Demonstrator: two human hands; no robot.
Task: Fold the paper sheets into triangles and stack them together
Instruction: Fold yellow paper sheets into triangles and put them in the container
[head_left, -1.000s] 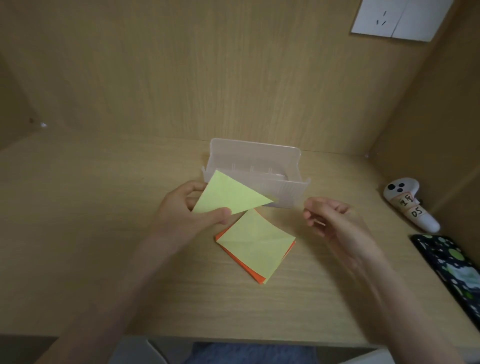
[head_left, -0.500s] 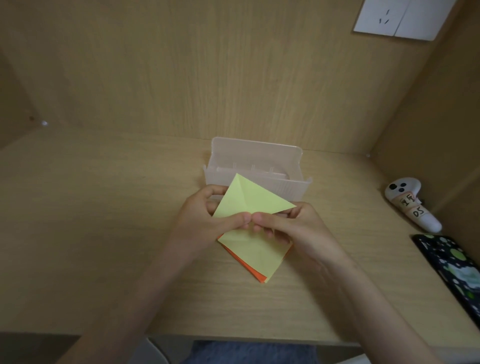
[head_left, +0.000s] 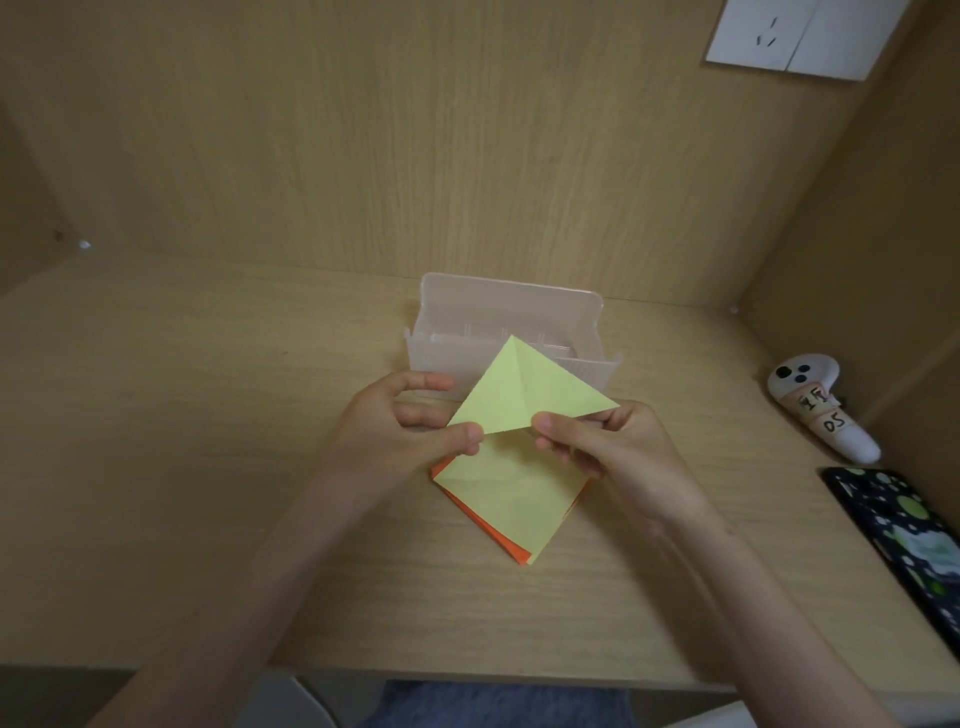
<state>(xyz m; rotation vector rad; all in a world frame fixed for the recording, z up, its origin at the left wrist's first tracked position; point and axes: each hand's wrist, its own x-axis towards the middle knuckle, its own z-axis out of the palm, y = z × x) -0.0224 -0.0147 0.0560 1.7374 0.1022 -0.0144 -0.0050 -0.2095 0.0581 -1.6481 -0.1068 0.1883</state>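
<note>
A yellow paper sheet (head_left: 524, 392), creased down its middle, is held up above the desk in front of me. My left hand (head_left: 400, 431) pinches its lower left edge between thumb and fingers. My right hand (head_left: 602, 441) pinches its lower right edge. Below it on the desk lies a stack of square paper sheets (head_left: 511, 496), yellow on top with orange ones underneath; my hands cover the stack's upper corners.
A translucent plastic box (head_left: 519, 312) stands open just behind the held sheet. A white controller (head_left: 821, 410) lies at the right by the side wall, with a dark patterned phone (head_left: 909, 535) in front of it. The wooden desk (head_left: 182, 441) ends close to my body.
My right hand came in from the right and took hold of the sheet that the left hand held alone. The folded triangle has since spread into a wider, kite-like shape.
</note>
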